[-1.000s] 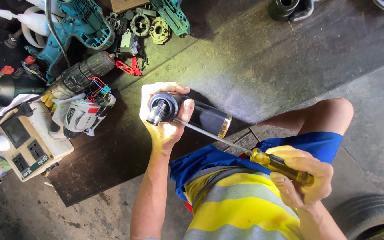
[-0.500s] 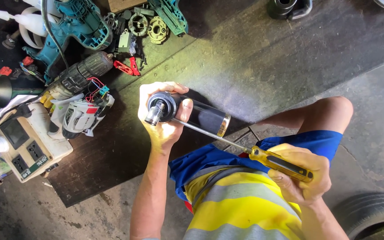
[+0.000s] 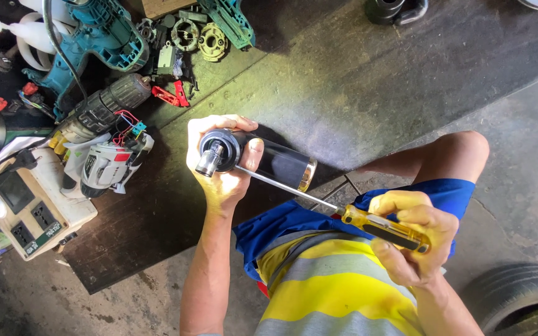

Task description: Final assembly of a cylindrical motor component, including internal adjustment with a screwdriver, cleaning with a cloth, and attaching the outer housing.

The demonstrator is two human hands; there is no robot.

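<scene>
My left hand (image 3: 222, 171) stays clenched round the black cylindrical motor housing (image 3: 269, 163) just right of centre, while my right hand (image 3: 415, 239) at four o'clock keeps gripping the yellow-handled screwdriver (image 3: 381, 227), its tip unmoved at the housing's end.

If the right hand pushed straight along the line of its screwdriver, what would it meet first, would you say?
Probably the black motor cylinder in the left hand: the right hand aims the screwdriver at its metal end, where the tip seems to touch.

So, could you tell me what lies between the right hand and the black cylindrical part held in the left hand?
In the head view, only the screwdriver's thin metal shaft spans that gap, above the blue shorts.
</scene>
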